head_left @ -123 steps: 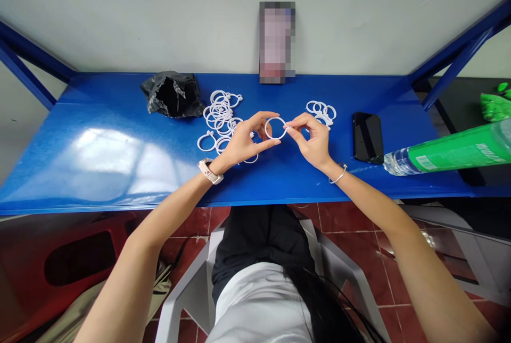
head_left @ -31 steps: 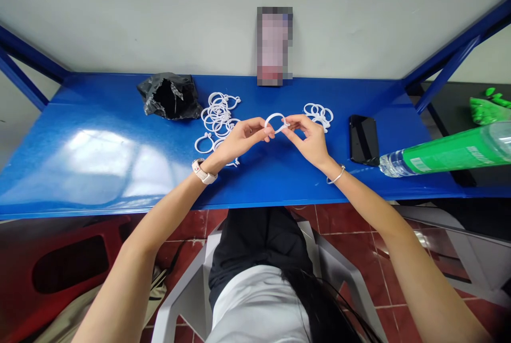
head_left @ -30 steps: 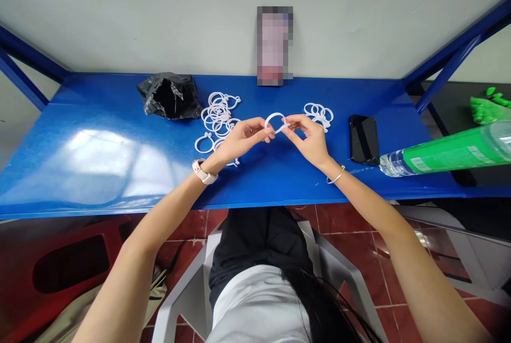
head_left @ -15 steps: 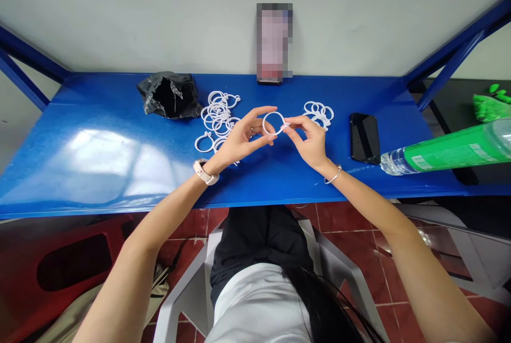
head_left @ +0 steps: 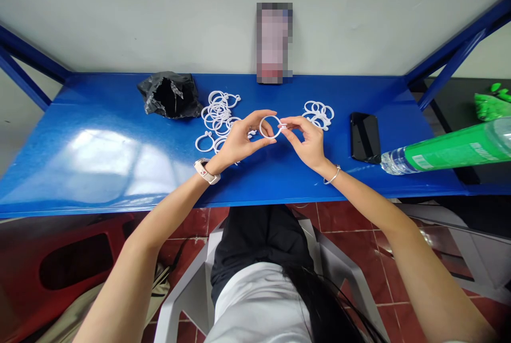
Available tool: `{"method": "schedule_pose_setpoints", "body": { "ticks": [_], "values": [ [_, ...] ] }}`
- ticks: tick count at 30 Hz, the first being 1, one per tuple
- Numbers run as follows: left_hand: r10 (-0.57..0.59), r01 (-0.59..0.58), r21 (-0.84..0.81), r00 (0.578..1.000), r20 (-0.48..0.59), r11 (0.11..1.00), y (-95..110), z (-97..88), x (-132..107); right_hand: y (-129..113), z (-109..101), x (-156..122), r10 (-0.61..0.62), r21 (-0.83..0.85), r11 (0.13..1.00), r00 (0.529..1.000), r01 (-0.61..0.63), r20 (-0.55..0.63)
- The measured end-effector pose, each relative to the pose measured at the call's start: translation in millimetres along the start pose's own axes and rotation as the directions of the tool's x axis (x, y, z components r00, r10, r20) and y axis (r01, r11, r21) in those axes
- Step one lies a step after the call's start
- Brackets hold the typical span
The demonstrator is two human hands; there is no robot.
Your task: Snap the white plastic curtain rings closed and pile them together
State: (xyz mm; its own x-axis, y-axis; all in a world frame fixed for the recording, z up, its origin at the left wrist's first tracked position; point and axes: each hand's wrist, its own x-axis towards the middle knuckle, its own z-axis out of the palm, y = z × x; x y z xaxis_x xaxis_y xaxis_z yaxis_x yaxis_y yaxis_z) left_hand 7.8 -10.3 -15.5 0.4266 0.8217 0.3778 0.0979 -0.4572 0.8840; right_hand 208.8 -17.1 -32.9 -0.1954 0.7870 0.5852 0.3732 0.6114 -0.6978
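– White plastic comes nearest: your chair (head_left: 187, 290) is drawn up to the front edge of the blue bench (head_left: 99, 151), so your forearms reach over it.
– Above that edge you wear a watch (head_left: 206, 170) on the left wrist and a thin bangle (head_left: 331, 175) on the right.
– Your left hand (head_left: 239, 141) and right hand (head_left: 309, 141) meet over the middle of the bench. Between them you hold one white ring (head_left: 270, 116), lifted off the surface with its opening turned towards you.
– Your left fingers (head_left: 261, 144) pinch its left rim, thumb below and forefinger above. Your right fingers (head_left: 293, 122) close on the small tab at its right side. I judge that the two-sided hold keeps the hoop from twisting.
– Just behind your left hand lies the bigger heap of rings (head_left: 217, 114), many overlapping. Behind your right hand sits a smaller cluster (head_left: 319, 114), apart from the heap. Each lot seems placed within that hand's reach.
– Right of the cluster, a black phone (head_left: 364, 136) lies flat, and a green-labelled bottle (head_left: 447, 150) lies on its side at the bench's right end.
– Farthest away, a crumpled black bag (head_left: 170, 95) gapes beside the heap, and a blurred upright object (head_left: 274, 42) stands against the wall (head_left: 120, 13).
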Motion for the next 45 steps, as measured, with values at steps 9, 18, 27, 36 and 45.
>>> {"method": "schedule_pose_setpoints", "body": {
  "ticks": [9,18,27,36,45],
  "values": [
    [-0.018,0.017,-0.026,1.0,-0.025,1.0,1.5,0.7,-0.2,-0.2,0.3,-0.7,-0.025,-0.056,0.998,0.999,0.024,-0.02],
    [-0.002,0.003,0.024,0.999,-0.037,1.0,-1.2,1.4,-0.9,-2.1,0.4,-0.3,-0.062,-0.064,0.996,0.997,0.059,-0.052],
    [0.056,-0.051,0.119,0.998,-0.033,0.992,-3.9,1.9,-0.6,-1.6,0.4,0.4,-0.045,-0.06,0.997,0.997,0.041,-0.066],
    [0.039,-0.035,0.15,0.999,-0.021,0.988,-4.4,2.6,-0.8,0.3,0.1,-0.3,-0.039,-0.081,0.996,0.996,0.032,-0.084],
    [0.059,-0.055,0.182,0.998,-0.016,0.982,-4.5,2.4,-1.4,-1.4,-1.0,1.4,-0.069,-0.061,0.996,0.995,0.065,-0.076]
  ]
}}
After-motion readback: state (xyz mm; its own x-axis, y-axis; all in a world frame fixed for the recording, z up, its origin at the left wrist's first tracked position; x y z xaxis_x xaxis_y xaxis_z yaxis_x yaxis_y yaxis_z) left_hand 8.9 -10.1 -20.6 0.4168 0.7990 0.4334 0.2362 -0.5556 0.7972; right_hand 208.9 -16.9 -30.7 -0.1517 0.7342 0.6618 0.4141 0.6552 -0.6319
